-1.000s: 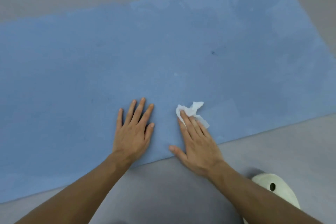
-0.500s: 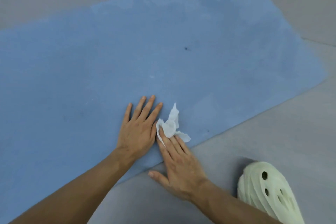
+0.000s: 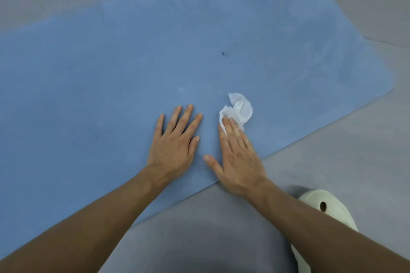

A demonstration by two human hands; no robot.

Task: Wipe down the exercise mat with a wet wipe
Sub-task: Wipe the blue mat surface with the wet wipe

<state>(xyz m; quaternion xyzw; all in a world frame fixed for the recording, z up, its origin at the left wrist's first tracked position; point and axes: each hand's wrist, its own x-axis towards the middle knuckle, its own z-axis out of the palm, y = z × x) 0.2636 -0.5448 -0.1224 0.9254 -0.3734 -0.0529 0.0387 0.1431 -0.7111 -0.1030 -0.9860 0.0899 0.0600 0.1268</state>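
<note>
A blue exercise mat (image 3: 155, 51) lies across the grey floor, its near edge running diagonally under my wrists. My left hand (image 3: 175, 142) rests flat on the mat with fingers spread. To its right, my right hand (image 3: 237, 153) presses a crumpled white wet wipe (image 3: 239, 108) onto the mat with straight fingers; most of the wipe sticks out beyond the fingertips. A small dark speck (image 3: 223, 53) marks the mat farther out.
A pale green perforated clog (image 3: 321, 208) sits on the grey floor (image 3: 332, 150) at the lower right, partly behind my right forearm. Floor seams run along the far side of the mat.
My right hand has slid the wipe away from my left hand, to the right and outward on the mat. The left hand stays flat in place.
</note>
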